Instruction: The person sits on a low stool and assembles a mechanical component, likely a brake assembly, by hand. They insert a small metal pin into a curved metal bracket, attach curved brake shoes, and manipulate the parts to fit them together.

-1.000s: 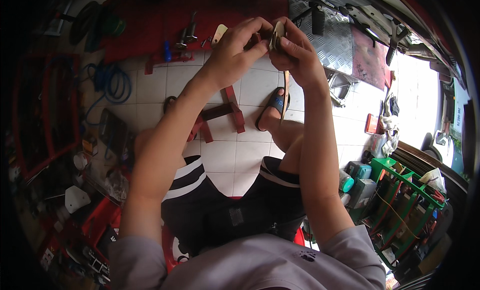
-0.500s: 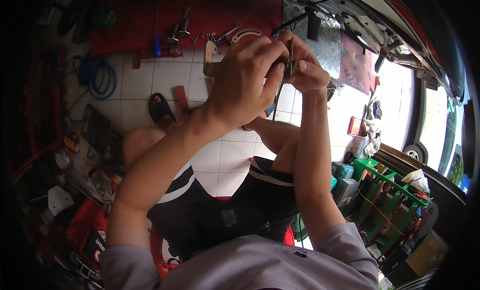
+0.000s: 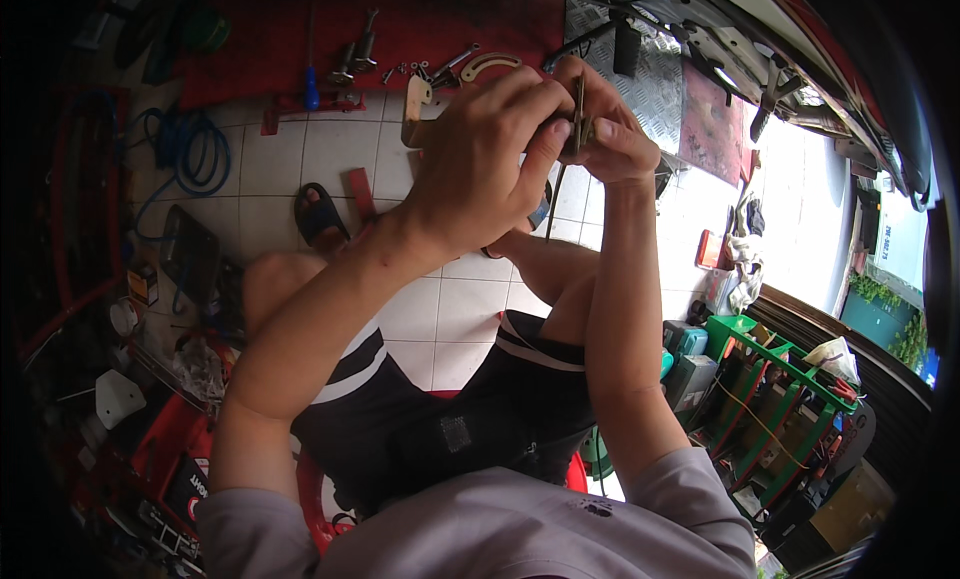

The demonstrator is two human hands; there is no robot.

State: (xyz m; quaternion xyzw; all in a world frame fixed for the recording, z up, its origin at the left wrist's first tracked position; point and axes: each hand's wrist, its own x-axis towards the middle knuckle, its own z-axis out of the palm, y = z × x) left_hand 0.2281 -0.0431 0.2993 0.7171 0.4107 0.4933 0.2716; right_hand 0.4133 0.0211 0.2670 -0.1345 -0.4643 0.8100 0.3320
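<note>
Both hands are raised together over my knees around a brass-coloured metal bracket [image 3: 414, 104]. Its bent end with a cut-out sticks out left of my left hand [image 3: 490, 149], whose fingers are curled over it. My right hand [image 3: 618, 139] pinches a thin metal plate [image 3: 581, 104], seen nearly edge-on between the two hands. Whether plate and bracket are one piece, I cannot tell, as my fingers cover the middle. A thin dark rod [image 3: 553, 204] points down from between the hands toward my right leg.
Beyond the hands, a red mat [image 3: 250, 59] bears a blue-handled screwdriver [image 3: 312, 89], bolts, a wrench and a curved slotted plate [image 3: 490, 64]. A coiled blue hose [image 3: 190, 154] lies at left. A green tool rack [image 3: 770, 369] stands at right; vehicle parts [image 3: 720, 49] overhang the far right.
My hands and the bracket have barely shifted, with the bracket's left end tilting slightly. Outside at the right, the light-coloured vehicle has moved and greenery shows there now.
</note>
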